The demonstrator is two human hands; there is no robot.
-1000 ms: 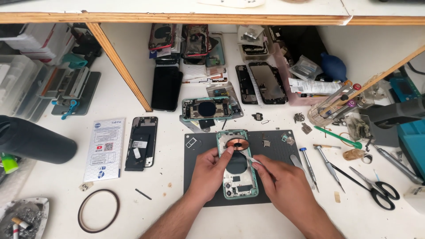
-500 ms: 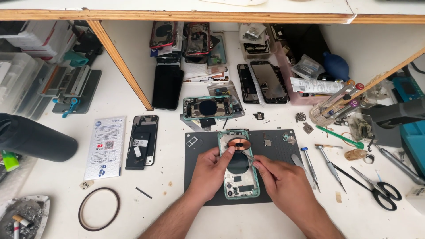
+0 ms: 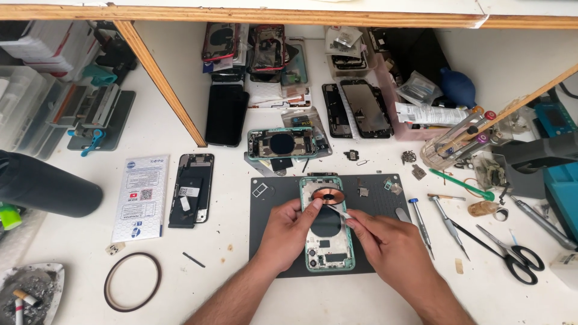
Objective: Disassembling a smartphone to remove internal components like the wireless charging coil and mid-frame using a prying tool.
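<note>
— Where's the coil?

— The copper charging coil [image 3: 328, 196] sits at the 12 o'clock end of the green phone housing [image 3: 326, 224], whose long axis runs 12 to 6 on the grey mat [image 3: 265, 241].

— And the hands?

— Left hand [image 3: 288, 232] presses the housing, fingers together; right hand [image 3: 388, 244] pinches tweezers [image 3: 338, 210] — tip touching the coil.
</note>
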